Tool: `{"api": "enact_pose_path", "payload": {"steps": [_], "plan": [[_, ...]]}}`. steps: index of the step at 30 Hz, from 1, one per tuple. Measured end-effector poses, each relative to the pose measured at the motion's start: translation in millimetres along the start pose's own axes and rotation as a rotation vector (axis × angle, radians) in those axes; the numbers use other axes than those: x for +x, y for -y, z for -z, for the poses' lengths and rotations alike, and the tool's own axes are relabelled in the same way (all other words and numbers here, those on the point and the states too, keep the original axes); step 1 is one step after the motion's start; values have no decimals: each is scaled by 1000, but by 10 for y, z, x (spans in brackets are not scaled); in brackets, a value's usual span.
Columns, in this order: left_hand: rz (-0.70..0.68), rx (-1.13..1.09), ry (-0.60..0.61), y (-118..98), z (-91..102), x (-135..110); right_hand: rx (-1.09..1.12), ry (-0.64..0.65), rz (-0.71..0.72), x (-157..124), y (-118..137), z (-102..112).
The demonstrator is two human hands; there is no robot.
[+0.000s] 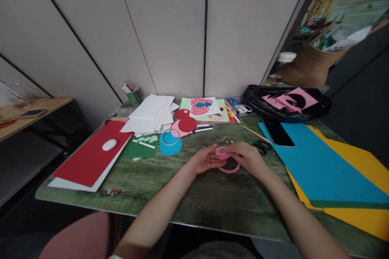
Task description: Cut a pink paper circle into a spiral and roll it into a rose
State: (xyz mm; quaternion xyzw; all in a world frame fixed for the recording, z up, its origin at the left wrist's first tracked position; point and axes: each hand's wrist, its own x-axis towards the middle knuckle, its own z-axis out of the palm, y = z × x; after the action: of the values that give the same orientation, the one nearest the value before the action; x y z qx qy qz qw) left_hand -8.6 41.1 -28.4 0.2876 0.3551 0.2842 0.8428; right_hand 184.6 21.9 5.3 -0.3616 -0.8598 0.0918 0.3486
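A pink paper spiral [223, 153] is held between both hands above the green wood-grain table, its outer loop hanging down toward the tabletop. My left hand [207, 159] cradles the coil from the left, thumb on top and fingers stretched beneath it. From the right, my right hand [249, 158] pinches the coil's edge; its fingertips are partly hidden. Black-handled scissors [261, 145] lie just beyond my right hand. To the left of my hands, a roll of tape [170, 143] rests on a blue paper shape [170, 150].
Red paper [88, 158] bearing a white oval object [110, 145] lies left, near white sheets [148, 113]. Pink and blue pieces cover a picture [201, 106] at the back. Blue sheets [328, 166] and a phone [278, 132] lie right, below a black bag [258, 103].
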Motion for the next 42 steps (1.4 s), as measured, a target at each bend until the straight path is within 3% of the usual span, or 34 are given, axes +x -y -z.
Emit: {"api": "enact_pose_path", "payload": {"steps": [12,19,24,27,33,35,37,41,42], "plan": [[-255,182,-180,75,-34,20,211,301,-101,11,12,222],[-326,258,-174,-23,-54,-37,561,15,-539,-15,-269,39],[-370,253,-183,-67,-46,-57,953,82,-806,-7,-217,-44],[-400,246,-222,-51,-62,-44,1102,91,-880,-7,-162,-103],[-457,217,-325,-45,-72,-26,1190,-79,-866,7,-199,-150],[-404,202,-325,-52,-44,-25,1204,-144,-854,13,-212,-112],[-268,211,-257,-50,-14,-21,1251,-207,-848,20,-195,-60],[292,133,198,2,-17,-12,1477,-278,-869,39,-73,20],[369,74,309,25,-38,-12,1515,-289,-876,45,-34,30]]}}
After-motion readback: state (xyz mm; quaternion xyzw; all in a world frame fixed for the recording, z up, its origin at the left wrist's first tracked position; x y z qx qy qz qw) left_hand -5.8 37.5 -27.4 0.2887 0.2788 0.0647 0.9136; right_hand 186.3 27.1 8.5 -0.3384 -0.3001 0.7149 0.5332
